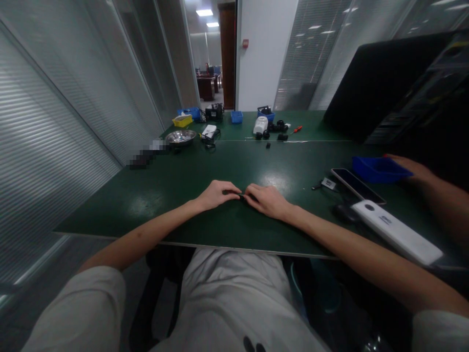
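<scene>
Black piece (242, 197) between both hands (217, 195) (269, 201)

Holding a tiny black piece (242, 196) right in the middle here, pinched between the left fingers (234, 197) and the right fingers (254, 201), mostly covered by both. Sitting low over the near part of the green bench (205, 166), contact with it impossible to tell. Too small and too hidden to make out any finer shape.

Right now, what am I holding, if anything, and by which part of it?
A small black piece, between the fingers of your left hand and right hand, one at each side; it is too small to tell which part.
</scene>
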Demonstrator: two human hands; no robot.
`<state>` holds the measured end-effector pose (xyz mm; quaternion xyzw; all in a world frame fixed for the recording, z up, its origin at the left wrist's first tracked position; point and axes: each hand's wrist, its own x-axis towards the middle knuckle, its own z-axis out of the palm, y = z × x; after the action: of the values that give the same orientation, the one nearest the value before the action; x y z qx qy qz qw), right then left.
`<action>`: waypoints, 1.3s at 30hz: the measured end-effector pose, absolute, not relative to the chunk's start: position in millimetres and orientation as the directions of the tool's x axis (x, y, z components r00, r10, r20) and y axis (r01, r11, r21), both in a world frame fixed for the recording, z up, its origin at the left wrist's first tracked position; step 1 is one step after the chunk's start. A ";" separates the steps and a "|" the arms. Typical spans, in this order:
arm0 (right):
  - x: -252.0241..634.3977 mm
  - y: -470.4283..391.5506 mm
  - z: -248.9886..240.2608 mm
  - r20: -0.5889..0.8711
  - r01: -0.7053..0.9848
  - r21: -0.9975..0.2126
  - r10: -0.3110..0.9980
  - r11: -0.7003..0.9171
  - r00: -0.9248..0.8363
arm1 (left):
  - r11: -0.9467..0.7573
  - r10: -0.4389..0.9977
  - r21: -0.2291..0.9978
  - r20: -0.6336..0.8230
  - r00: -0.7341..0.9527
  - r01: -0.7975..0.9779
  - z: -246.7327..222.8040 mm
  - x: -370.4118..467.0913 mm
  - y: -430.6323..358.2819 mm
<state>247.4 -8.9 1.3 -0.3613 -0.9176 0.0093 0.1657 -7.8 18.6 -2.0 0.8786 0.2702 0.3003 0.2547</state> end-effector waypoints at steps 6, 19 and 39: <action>246.7 -7.9 0.5 0.274 0.652 -0.062 0.641 0.755 -0.717 | -0.746 0.600 0.583 0.379 0.705 0.321 0.4 -5.2 16.2; 244.4 -9.1 1.1 0.266 0.678 -0.109 0.679 0.727 -0.684 | -0.683 0.647 0.669 0.369 0.667 0.292 -3.3 -1.3 18.0; 247.9 -7.6 0.6 0.337 0.666 -0.164 0.676 0.728 -0.656 | -0.760 0.627 0.500 0.398 0.669 0.415 -5.2 -5.2 39.5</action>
<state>247.9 -7.6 0.6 -0.3686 -0.9098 0.0130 0.1903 -5.2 39.5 -5.2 0.8941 0.2914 0.2837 0.1874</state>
